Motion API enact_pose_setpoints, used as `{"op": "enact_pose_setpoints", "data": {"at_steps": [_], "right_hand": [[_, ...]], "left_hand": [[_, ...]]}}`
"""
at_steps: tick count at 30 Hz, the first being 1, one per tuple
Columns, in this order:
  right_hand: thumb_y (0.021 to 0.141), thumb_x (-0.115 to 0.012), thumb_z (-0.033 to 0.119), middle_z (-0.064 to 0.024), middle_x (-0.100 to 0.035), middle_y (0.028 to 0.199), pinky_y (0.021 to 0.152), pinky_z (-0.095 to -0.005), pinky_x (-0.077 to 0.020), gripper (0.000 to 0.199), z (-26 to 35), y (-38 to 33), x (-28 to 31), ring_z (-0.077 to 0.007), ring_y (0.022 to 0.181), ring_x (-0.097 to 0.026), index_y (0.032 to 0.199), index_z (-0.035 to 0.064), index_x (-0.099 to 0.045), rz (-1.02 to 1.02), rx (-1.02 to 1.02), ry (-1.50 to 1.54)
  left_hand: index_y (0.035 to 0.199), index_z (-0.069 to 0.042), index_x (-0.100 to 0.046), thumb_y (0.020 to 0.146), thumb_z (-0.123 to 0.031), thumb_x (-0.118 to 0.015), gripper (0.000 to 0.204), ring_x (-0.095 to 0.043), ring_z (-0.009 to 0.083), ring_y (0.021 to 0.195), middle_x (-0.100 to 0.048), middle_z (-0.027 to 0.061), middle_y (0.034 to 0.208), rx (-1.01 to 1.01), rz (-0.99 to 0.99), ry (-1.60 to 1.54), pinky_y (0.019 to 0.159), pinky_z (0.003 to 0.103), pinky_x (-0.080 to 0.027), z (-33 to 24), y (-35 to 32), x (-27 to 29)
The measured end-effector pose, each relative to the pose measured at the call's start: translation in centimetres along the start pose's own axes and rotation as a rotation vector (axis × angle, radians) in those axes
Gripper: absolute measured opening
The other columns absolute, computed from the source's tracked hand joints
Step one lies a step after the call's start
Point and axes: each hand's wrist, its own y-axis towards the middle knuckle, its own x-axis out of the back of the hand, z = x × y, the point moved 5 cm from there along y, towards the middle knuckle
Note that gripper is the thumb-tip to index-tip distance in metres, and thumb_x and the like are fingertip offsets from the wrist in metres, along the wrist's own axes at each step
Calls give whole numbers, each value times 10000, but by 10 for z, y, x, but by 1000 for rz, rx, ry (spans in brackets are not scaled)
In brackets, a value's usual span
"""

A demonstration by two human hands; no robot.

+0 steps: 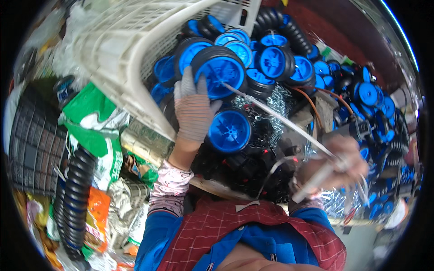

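The left hand (193,110), in a striped knit glove, reached up into the heap of toy wheels. Its fingers were spread and laid against the lower left edge of a large wheel (220,71) with a blue hub and black tyre; the fingers touched the tyre, but whether they truly gripped it I cannot tell. That wheel sat directly above the hand, leaning at the mouth of a tipped white plastic basket (122,54). A second blue wheel (229,131) lay just beside the hand, at its right, near the wrist.

The right hand (341,165) was blurred. It was closed around a pale rod-shaped tool (316,178), and a long thin metal axle (280,118) ran from that hand up and leftward, its far tip meeting the hub of the large wheel.

More blue wheels (366,92) were piled to the right, well apart from the left hand. A stack of black tyres (77,189) lay lower left, beside a green and white bag (97,131).
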Motion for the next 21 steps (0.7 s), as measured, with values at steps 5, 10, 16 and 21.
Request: {"op": "enact_pose_setpoints", "data": {"at_steps": [5,10,16,21], "right_hand": [[977,-506,192,-32,-583,803,600,-323,-377,87,141,16,113,-159,722,-496,971,137,-573,-247,298,-506],[1072,-429,248,-121,-621,841,547,-267,-405,287,290,-2,181,-141,661,-506,923,38,-556,-424,433,-1340],[1053,-475,233,-149,-676,843,697,-342,-507,301,485,-129,301,-227,758,-651,1010,-17,-637,-462,-358,-2503],[846,-709,311,-204,-651,1186,948,-452,-496,469,545,-308,374,-369,1134,-608,1224,53,-606,35,-2029,-2236]], "left_hand": [[1366,17,-490,754,-484,-797,849,-457,525,1266,-418,362,1428,-75,42,144,1042,529,-410,17,-10,-21],[1299,-15,-567,787,-428,-797,696,-474,459,1280,-442,319,1421,79,134,146,1048,463,-427,16,-7,-28],[1025,2,-709,929,-442,-633,460,-566,383,1142,-605,204,1241,-330,-19,419,989,463,-461,-4,-3,-22],[1053,23,-663,938,-443,-603,484,-598,409,1044,-611,239,1159,-320,226,472,874,477,-496,14,13,-40]]}}
